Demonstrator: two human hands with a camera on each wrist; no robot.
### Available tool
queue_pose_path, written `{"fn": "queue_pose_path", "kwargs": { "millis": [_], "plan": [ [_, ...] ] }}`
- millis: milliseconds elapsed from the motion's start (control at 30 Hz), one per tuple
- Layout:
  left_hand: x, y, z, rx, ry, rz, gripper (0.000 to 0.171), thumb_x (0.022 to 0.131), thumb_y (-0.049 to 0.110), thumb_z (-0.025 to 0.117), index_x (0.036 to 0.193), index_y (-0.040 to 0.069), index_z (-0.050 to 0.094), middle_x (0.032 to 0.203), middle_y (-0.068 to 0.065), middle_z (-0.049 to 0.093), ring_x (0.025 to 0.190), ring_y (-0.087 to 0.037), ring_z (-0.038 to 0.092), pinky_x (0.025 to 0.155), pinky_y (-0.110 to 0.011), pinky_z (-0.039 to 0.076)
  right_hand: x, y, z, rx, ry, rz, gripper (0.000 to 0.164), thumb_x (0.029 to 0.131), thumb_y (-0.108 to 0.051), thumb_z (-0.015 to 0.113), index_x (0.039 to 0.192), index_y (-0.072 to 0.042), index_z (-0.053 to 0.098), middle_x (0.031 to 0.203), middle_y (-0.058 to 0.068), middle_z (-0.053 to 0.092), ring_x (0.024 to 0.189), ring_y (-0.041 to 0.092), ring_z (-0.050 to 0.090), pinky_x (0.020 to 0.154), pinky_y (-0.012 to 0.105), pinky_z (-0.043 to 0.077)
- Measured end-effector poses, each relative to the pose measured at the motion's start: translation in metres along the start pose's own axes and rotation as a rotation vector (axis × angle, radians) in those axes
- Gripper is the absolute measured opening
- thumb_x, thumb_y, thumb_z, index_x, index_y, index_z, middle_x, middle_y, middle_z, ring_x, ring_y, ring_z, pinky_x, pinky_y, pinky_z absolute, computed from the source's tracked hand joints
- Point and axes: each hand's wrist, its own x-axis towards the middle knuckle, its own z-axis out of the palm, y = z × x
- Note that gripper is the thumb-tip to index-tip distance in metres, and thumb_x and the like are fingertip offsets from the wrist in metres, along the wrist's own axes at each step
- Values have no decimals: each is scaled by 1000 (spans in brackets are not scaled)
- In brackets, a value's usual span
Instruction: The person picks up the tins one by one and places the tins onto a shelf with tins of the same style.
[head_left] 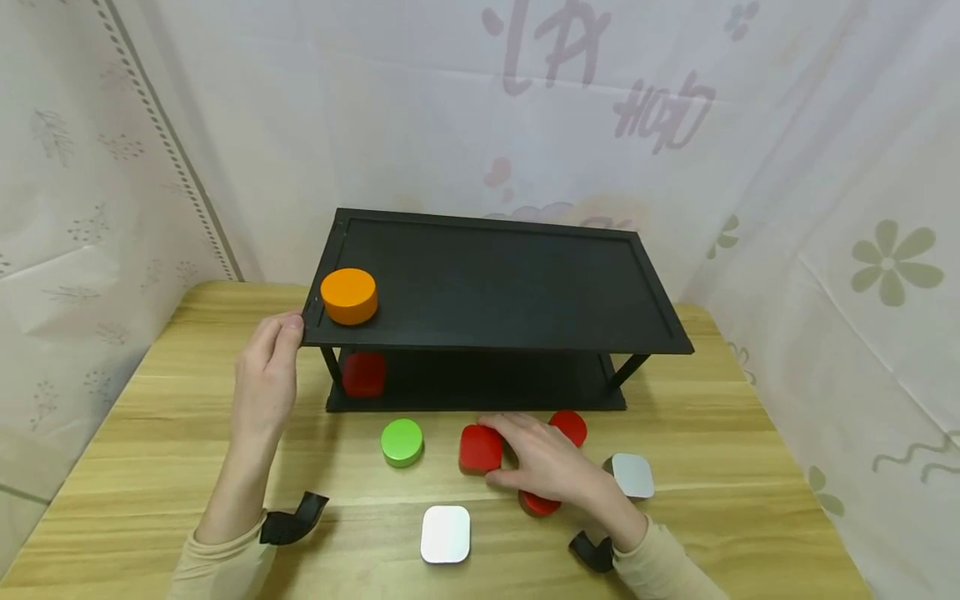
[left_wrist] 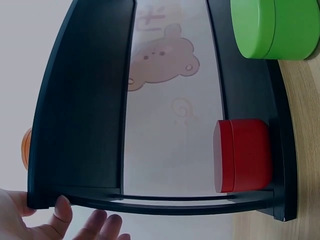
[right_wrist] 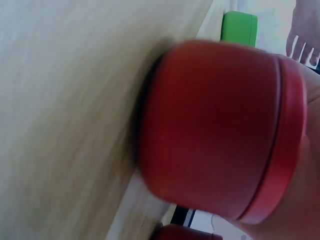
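My left hand (head_left: 267,367) grips the left front corner of a black two-tier shelf (head_left: 495,283), thumb and fingers at the edge of its top board. In the left wrist view, the fingertips (left_wrist: 62,207) curl at that board's end. My right hand (head_left: 543,458) reaches over the table in front of the shelf, holding a rounded-square red tin (head_left: 480,448) between thumb and fingers at its right side. Under this hand a round red tin (head_left: 538,503) is partly hidden, and another round red tin (head_left: 567,427) sits just behind it. A lidded red tin (right_wrist: 215,130) fills the right wrist view.
An orange round tin (head_left: 349,296) sits on the shelf top, left side. A red tin (left_wrist: 242,155) stands on the lower tier. On the wooden table (head_left: 360,533) are a green round tin (head_left: 402,442) and two white square tins, one in front (head_left: 446,534), one right (head_left: 632,476).
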Motion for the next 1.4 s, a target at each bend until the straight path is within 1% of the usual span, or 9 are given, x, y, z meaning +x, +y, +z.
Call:
{"fn": "queue_pose_path", "kwargs": {
  "millis": [167, 300, 500, 700, 967, 1300, 1400],
  "plan": [
    [1, -1, -2, 3, 1, -6, 51, 100, 43, 35, 120, 5, 61, 127, -9, 57, 120, -24, 51, 102, -45, 39, 1, -5, 2, -15, 22, 20, 70, 77, -43, 71, 139, -29, 42, 136, -7, 53, 123, 17, 52, 93, 40, 51],
    [1, -1, -3, 3, 7, -9, 50, 100, 44, 36, 118, 5, 62, 126, -7, 58, 119, -22, 51, 102, -44, 39, 1, -9, 4, -4, 41, 39, 70, 77, -43, 71, 139, -29, 42, 136, -6, 53, 123, 17, 53, 92, 40, 51],
    [2, 0, -4, -1, 8, -16, 49, 99, 44, 36, 117, 7, 63, 125, -5, 58, 118, -20, 52, 101, -42, 39, 2, -14, 5, 27, 47, 68, 73, 76, -43, 74, 140, -29, 41, 136, -5, 53, 120, 17, 55, 91, 39, 52],
    [3, 2, -4, -10, 8, -13, 47, 99, 45, 38, 116, 9, 63, 122, -1, 57, 115, -15, 51, 100, -38, 38, 3, -17, 8, 33, 81, 93, 72, 75, -40, 75, 139, -26, 43, 134, -3, 55, 116, 17, 57, 89, 38, 52],
    [4, 2, -3, -27, -16, 2, 48, 98, 46, 39, 118, 9, 62, 125, -2, 57, 118, -17, 50, 102, -40, 37, 3, -19, 12, 43, 105, 146, 69, 75, -38, 76, 136, -26, 46, 133, -3, 55, 115, 19, 56, 86, 38, 52],
    [4, 0, -3, -43, -14, 4, 48, 98, 46, 39, 115, 8, 64, 123, -3, 58, 117, -16, 51, 99, -37, 38, 2, -21, 13, 58, 125, 164, 65, 75, -37, 75, 133, -26, 48, 127, -5, 59, 103, 13, 59, 80, 33, 51],
    [4, -1, -3, -37, -17, 2, 48, 98, 45, 39, 115, 8, 64, 124, -3, 58, 117, -16, 51, 97, -36, 38, 2, -22, 13, 61, 126, 172, 63, 74, -38, 75, 131, -27, 49, 121, -6, 61, 96, 12, 59, 76, 32, 50]
  ]
}}
